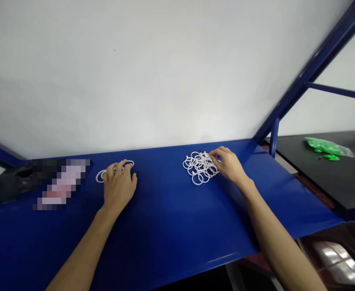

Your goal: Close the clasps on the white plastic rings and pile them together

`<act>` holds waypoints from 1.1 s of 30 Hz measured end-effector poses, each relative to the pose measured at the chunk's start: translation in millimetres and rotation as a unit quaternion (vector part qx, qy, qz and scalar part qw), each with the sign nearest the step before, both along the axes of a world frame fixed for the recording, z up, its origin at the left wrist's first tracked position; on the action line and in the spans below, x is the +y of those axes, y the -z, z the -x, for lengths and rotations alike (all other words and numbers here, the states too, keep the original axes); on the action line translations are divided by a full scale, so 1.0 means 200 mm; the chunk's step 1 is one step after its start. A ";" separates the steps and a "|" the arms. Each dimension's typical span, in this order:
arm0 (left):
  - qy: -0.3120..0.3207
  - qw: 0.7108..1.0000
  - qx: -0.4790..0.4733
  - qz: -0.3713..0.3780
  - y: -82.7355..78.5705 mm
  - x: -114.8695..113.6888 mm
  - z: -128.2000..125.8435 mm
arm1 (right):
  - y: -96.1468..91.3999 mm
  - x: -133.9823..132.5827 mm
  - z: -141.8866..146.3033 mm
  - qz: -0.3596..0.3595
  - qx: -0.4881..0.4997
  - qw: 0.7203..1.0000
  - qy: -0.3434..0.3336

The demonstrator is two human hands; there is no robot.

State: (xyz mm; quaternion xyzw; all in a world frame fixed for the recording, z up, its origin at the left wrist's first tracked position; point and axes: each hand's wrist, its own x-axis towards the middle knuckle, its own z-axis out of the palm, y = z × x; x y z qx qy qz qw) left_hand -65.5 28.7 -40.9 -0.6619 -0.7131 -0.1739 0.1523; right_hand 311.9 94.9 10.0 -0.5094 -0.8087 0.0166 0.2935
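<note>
White rings [200, 165] make a pile. At its right edge our right hand [229, 165] nearly pinches, grip unclear; left of it, our left hand [118, 185] spreads, seemingly holding nothing, over loose rings [97, 177]. Fast tugs could tangle the pile.

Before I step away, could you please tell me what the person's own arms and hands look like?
The left hand and right hand are ungloved, with no watch or bracelet showing. The left forearm and right forearm are bare, with no sleeve in view.
</note>
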 end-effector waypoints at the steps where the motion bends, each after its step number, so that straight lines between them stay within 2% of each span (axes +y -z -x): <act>1: 0.001 1.000 -0.004 0.008 0.00 0.00 0.00 | -0.01 0.00 -0.01 0.010 -0.004 1.000 -0.018; 4: 0.004 0.999 -0.005 0.042 0.00 0.01 0.01 | -0.03 0.00 -0.03 0.040 -0.015 0.995 -0.087; 7: 0.022 0.999 0.006 0.039 -0.01 0.00 0.01 | -0.04 -0.01 -0.03 0.059 -0.027 0.987 -0.144; 11: 0.037 0.999 0.007 0.011 -0.02 -0.01 0.00 | -0.02 -0.02 0.00 0.051 -0.030 0.984 -0.170; 13: 0.043 0.999 0.002 0.002 -0.03 -0.02 0.00 | -0.01 -0.03 0.03 0.043 -0.014 0.987 -0.152; 18: 0.056 0.998 -0.033 -0.011 -0.05 -0.02 -0.04 | 0.03 -0.07 0.14 0.007 0.053 0.998 -0.030; 21: 0.075 0.996 -0.038 -0.005 -0.05 -0.03 -0.08 | 0.05 -0.06 0.18 -0.010 0.074 0.997 0.014; 25: 0.094 0.995 -0.006 0.029 -0.05 -0.04 -0.11 | 0.04 0.07 0.21 0.017 0.025 0.999 0.041; 29: 0.054 0.997 0.023 0.054 -0.06 -0.06 -0.13 | 0.03 0.22 0.25 0.056 -0.037 0.997 0.032; 33: 0.025 0.997 0.037 0.066 -0.07 -0.07 -0.13 | 0.02 0.26 0.28 0.058 -0.067 0.995 0.041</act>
